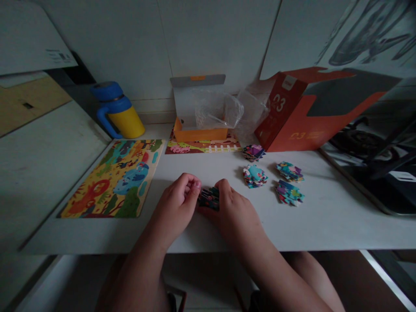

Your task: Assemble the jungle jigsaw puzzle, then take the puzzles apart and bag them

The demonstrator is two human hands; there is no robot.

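Note:
Between my hands, near the table's front edge, is a dark stack of puzzle pieces (pixel 209 198). My right hand (pixel 234 206) wraps round its right side, thumb and fingers closed on it. My left hand (pixel 182 193) is at the stack's left end, its fingers curled and the thumb pressed against them. Whether a piece is pinched there is hidden. To the right lie several more piles of puzzle pieces: a turquoise-topped pile (pixel 255 175), a purple-topped pile (pixel 253 152), and two blue-green ones (pixel 290 193) side by side in depth.
A finished-looking animal picture puzzle (pixel 121 177) lies at left. Behind it stands a blue and yellow jug (pixel 125 119). An open orange box (pixel 200 134) with a clear plastic bag (pixel 219 110) rests on another picture board (pixel 185 148). A large red box (pixel 292 117) stands back right, beside a dark tray (pixel 393 210).

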